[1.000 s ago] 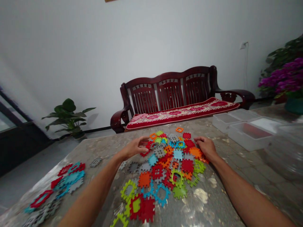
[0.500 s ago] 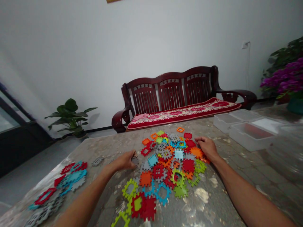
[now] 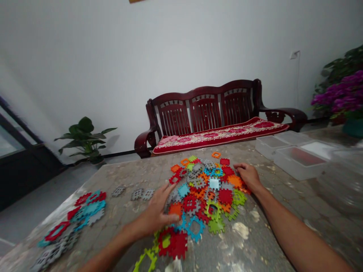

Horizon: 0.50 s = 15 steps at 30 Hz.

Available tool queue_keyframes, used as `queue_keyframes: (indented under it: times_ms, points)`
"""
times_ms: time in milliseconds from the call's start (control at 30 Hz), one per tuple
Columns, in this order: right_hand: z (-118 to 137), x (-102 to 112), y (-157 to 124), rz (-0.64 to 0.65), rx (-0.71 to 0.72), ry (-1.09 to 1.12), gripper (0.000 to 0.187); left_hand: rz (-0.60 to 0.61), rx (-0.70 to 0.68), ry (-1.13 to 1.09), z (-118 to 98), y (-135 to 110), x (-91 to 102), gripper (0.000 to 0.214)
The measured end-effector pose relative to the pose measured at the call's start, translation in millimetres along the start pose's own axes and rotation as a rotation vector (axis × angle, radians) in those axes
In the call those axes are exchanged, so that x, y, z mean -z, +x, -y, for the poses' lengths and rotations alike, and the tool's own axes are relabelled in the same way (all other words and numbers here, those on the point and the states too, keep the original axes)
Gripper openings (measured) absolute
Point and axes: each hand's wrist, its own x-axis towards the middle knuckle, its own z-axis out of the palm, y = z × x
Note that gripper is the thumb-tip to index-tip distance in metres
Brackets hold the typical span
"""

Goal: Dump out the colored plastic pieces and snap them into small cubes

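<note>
My left hand [image 3: 157, 209] is spread palm down over the left edge of a pile of notched plastic tiles, its thumb stretched near an orange tile [image 3: 175, 209]. It grips nothing that I can see, though it covers some tiles. At the pile's right side, my right hand [image 3: 248, 176] rests with fingers curled together, beside an orange tile [image 3: 235, 181]; nothing shows in it. The heap mixes red, blue, grey, lime and orange tiles, some solid, some framed like windows. Two grey window tiles, one of them a grey window tile [image 3: 148, 194], lie left of my left hand.
A second group of tiles [image 3: 92, 208], blue, red and grey, lies on the table's left side. Clear plastic boxes [image 3: 300, 163] stand at the right. Beyond the table is a wooden bench [image 3: 204, 107] with a red patterned cover. A potted plant [image 3: 86, 141] stands at the left.
My left hand has moved toward me and slightly right, and its fingers have opened out. Grey window tiles now show to its left. My right hand stays in place.
</note>
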Motion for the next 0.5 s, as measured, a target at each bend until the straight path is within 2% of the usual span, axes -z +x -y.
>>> queue_keyframes:
  times_ms: [67, 133, 233, 300, 433, 500]
  points:
    - [1, -1, 0, 0.001, -0.015, 0.008, 0.038, 0.044, 0.038, 0.134, 15, -39, -31.7, 0.106]
    - [1, -1, 1, -0.007, -0.024, 0.007, 0.038, 0.034, 0.085, 0.259, 29, -67, -61.0, 0.114]
    - [-1, -1, 1, -0.018, -0.012, -0.009, 0.035, -0.026, 0.08, 0.333, 40, -75, -82.6, 0.103]
    - [-3, -2, 3, -0.023, 0.004, -0.018, 0.034, -0.074, 0.052, 0.332, 41, -60, -79.1, 0.091]
    - [-6, -2, 5, -0.022, 0.03, -0.053, 0.034, -0.121, -0.004, 0.296, 34, -15, -52.8, 0.075]
    - [-2, 0, 4, -0.019, 0.052, -0.129, 0.034, -0.163, -0.025, 0.291, 33, -1, -42.8, 0.068]
